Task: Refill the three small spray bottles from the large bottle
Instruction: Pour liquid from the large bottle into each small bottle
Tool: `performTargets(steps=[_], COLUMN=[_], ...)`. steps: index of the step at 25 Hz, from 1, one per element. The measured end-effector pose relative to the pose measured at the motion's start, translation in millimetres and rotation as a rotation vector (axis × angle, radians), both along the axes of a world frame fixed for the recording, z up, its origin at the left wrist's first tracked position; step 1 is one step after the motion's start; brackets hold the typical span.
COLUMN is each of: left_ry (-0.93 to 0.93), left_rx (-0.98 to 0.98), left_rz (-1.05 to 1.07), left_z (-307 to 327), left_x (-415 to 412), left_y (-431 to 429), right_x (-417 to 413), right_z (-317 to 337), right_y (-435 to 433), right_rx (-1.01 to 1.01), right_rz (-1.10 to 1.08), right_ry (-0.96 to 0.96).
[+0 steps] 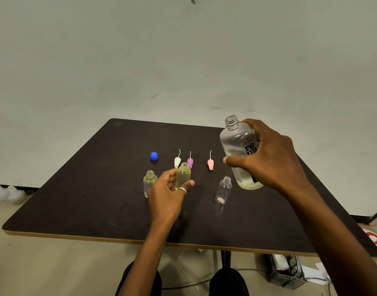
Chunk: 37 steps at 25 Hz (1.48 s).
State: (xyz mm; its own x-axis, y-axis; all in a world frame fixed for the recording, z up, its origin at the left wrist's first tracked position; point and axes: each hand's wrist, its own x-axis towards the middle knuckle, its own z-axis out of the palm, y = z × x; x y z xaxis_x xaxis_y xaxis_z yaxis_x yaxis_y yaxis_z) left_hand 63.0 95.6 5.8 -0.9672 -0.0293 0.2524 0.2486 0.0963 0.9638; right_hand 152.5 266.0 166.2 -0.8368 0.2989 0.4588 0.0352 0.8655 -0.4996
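The clear, uncapped large bottle (238, 146), pale liquid in its lower part, is held nearly upright in the right hand (266, 159), while the left hand (168, 193) grips the yellowish, filled middle small bottle (183, 175), between the liquid-holding left small bottle (150, 180) and the empty right small bottle (224, 190), both standing open

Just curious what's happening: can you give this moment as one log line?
left hand: holds filled middle small bottle | right hand: holds large bottle upright | right small bottle: empty | spray tops: on table
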Motion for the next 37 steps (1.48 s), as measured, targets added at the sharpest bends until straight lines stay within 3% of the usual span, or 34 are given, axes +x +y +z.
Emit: performTargets(steps=[7, 30, 33, 37], left_ry=[-0.079, -0.170, -0.037, 0.122], left_rx=[-0.106, -0.177, -0.238, -0.140], left_rz=[-0.016, 0.040, 0.163, 0.012], left_z=[-37.0, -32.7, -23.7, -5.0], left_x=[-10.6, 12.2, 57.2, 74.9], left_y=[12.8, 1.0, -0.3, 26.6], right_x=[8.2, 18.1, 18.1, 19.5], right_z=[-10.3, -17.4, -18.8, -26.0], right_y=[18.7, 30.5, 32.7, 34.2], right_rx=[-0.048, -0.072, -0.069, -0.075], right_rz=[-0.012, -0.004, -0.015, -0.001], right_ry=[0.003, 0.005, 0.015, 0.011])
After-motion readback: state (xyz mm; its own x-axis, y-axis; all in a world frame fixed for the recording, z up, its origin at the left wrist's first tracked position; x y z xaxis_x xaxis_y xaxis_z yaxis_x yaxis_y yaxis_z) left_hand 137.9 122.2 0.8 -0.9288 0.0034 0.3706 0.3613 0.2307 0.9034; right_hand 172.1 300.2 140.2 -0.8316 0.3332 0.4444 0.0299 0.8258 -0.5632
